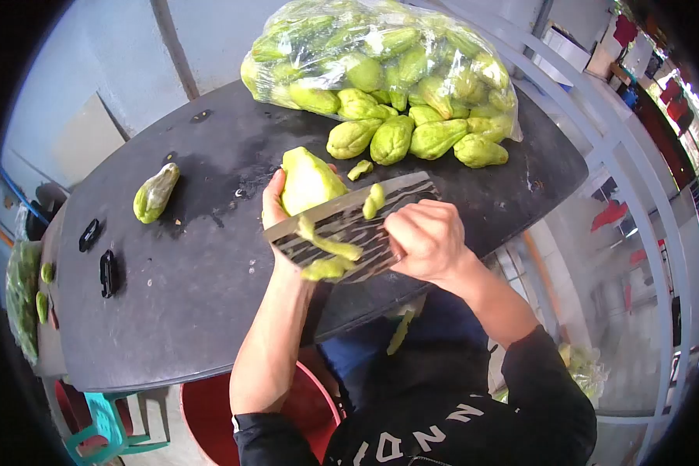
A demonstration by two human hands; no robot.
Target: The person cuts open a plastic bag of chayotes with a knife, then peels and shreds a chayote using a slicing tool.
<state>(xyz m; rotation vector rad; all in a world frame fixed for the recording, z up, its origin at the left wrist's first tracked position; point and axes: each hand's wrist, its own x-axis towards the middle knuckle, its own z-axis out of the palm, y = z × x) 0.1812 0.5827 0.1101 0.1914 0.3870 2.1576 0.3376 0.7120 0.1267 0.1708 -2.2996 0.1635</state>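
I have the left fingers (270, 200) curled around a pale green gourd (307, 182), above the table (179, 295), and the right fingers (421, 225) closed on the handle of a broad cleaver (349, 225), whose blade slants across in front of the gourd. Strips of peel (340, 248) cling to the blade, and a small scrap (359, 170) lies just beyond it. I judge the held gourd well along: the side facing me looks mostly skinned, greener toward its far end, though I can't see its underside. Beyond the fingers, the loose gourds (392, 140) at the mouth of the plastic bag (412, 46) have their skin on, as do those inside, as far as the plastic lets me tell. Another unpeeled gourd (157, 193) lies apart, left of the left fingers. I see no other skinned one.
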